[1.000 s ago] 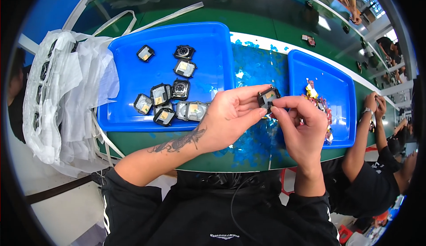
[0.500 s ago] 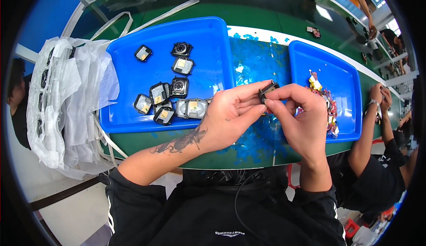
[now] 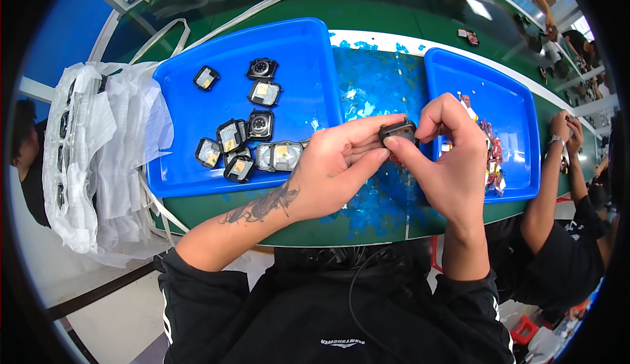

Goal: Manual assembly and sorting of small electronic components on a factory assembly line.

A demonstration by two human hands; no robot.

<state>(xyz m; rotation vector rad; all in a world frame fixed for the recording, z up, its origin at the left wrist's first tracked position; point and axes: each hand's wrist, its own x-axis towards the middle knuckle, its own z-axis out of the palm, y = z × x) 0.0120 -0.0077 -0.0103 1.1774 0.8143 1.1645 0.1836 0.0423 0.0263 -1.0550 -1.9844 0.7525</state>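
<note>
Between both hands, over the table's middle, is a small black watch case (image 3: 401, 131). My left hand (image 3: 338, 167) holds it at the fingertips, its fingers stretched under and behind the case. The thumb of my right hand (image 3: 456, 167) presses on the case's near face, and its index finger bends close to the right edge; the other fingers are curled. To the left, a blue tray (image 3: 302, 55) contains several similar watch cases (image 3: 261, 125), some showing a round sensor back, others pale inside parts. Another blue tray (image 3: 518, 114) to the right carries a pile of small red and yellow parts (image 3: 493, 157).
Scraps of blue film (image 3: 367, 88) litter the green table between the trays. White foam sheets (image 3: 125, 134) hang in a stack at the left edge. A co-worker's arms (image 3: 545, 173) reach in from the right. Another small part (image 3: 468, 36) lies on the far bench.
The watch case has turned so that its broad face shows more. My right thumb has moved up onto that face, and the right index finger has lifted and bent more.
</note>
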